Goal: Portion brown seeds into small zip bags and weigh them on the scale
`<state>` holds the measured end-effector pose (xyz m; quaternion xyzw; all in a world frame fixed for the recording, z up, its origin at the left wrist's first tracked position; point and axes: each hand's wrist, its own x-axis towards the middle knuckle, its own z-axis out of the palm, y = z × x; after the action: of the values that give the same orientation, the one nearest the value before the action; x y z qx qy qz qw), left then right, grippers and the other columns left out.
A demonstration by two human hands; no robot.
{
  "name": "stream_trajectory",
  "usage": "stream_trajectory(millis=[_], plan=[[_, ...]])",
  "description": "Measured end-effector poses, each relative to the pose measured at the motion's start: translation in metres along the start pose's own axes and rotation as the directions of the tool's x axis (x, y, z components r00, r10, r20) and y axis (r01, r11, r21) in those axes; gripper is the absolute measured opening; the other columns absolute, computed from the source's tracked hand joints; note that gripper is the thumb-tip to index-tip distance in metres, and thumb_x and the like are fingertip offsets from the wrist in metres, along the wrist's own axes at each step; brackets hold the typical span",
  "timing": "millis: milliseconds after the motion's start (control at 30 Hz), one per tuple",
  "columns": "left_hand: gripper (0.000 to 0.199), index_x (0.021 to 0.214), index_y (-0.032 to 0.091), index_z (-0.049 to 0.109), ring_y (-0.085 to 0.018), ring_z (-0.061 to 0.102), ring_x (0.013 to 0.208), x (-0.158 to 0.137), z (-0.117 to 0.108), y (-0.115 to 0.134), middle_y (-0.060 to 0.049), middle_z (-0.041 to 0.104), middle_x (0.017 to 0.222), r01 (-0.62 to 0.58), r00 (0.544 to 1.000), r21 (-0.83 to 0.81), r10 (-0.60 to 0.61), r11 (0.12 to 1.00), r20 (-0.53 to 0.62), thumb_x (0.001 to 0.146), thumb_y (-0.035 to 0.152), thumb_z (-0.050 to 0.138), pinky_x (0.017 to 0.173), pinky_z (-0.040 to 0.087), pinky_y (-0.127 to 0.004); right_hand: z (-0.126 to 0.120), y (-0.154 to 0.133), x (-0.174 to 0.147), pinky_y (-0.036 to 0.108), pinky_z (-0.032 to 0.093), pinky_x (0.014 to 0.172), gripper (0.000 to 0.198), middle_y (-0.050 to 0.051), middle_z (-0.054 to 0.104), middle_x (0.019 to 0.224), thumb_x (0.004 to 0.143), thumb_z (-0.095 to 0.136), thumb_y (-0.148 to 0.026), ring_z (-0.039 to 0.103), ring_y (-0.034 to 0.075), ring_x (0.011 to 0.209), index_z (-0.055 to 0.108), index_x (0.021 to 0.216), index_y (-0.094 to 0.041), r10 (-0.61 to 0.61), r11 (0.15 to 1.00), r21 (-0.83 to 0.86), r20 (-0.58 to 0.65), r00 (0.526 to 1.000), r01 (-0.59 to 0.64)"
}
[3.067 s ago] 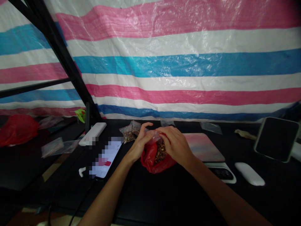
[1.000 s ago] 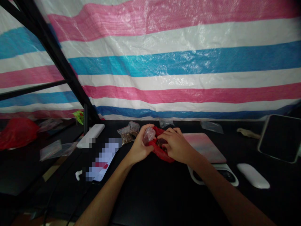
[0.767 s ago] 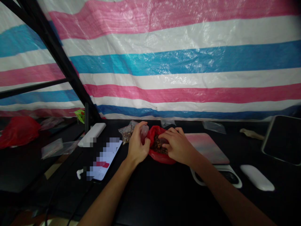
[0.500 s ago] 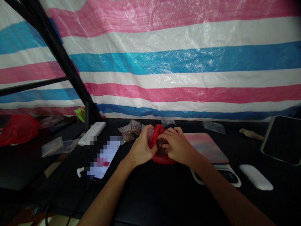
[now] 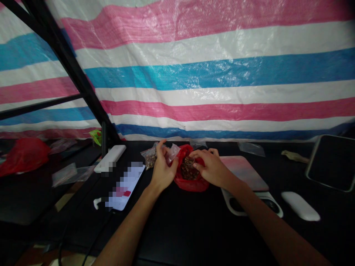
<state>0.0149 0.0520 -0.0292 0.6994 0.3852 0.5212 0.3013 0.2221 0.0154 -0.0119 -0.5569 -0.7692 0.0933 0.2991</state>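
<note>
An opened red plastic bag point(image 5: 191, 184) stands on the black table, holding small brown, bean-like pieces point(image 5: 188, 171). At its left side is my left hand point(image 5: 163, 168), its index finger raised and a small clear plastic bag point(image 5: 173, 150) between thumb and fingers. My right hand point(image 5: 212, 168) reaches over the right rim, thumb and fingertips closed around something small and partly see-through at the pieces. What that is, I cannot make out. Behind my left hand lie small zip bags point(image 5: 149, 157) filled with brown bits, partly hidden by it.
To the right are a kitchen scale point(image 5: 244, 171), a white rounded case point(image 5: 301, 206) and a dark-screened device point(image 5: 332, 162). On the left lie a phone point(image 5: 129, 188), a white bar-shaped object point(image 5: 111, 158), a white earbud point(image 5: 97, 203), clear bags point(image 5: 69, 173) and another red bag point(image 5: 27, 155).
My left hand has shifted slightly left, away from the red bag, with its fingers lifted. The red bag's mouth is wider and more brown pieces show. My right hand has moved slightly right.
</note>
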Motion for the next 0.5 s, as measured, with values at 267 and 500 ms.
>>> stream_trajectory(millis=[267,500], plan=[[0.032,0.110,0.023,0.056,-0.022,0.063,0.100,-0.002,-0.001,-0.006,-0.004,0.068,0.109,-0.166,0.972,0.233,0.120,0.958,0.200,0.083,0.006,0.055,0.092,0.046,-0.037,-0.005,-0.014,0.000,0.045,0.041,0.101,0.032,0.007,0.073,0.125,0.093,0.055,-0.013,0.066,0.026,0.116,0.060,0.122,-0.025,-0.086,0.986,0.127,-0.142,0.986,0.104],[0.026,0.102,0.023,0.054,-0.022,0.062,0.094,-0.004,-0.004,0.009,-0.001,0.067,0.102,-0.214,0.963,0.348,0.138,0.913,0.231,0.081,0.014,0.067,0.088,0.044,-0.037,-0.001,-0.019,-0.002,0.043,0.051,0.103,0.035,0.008,0.067,0.124,0.094,0.056,-0.013,0.066,0.024,0.112,0.063,0.126,-0.026,-0.176,0.968,0.158,-0.115,0.978,0.193]])
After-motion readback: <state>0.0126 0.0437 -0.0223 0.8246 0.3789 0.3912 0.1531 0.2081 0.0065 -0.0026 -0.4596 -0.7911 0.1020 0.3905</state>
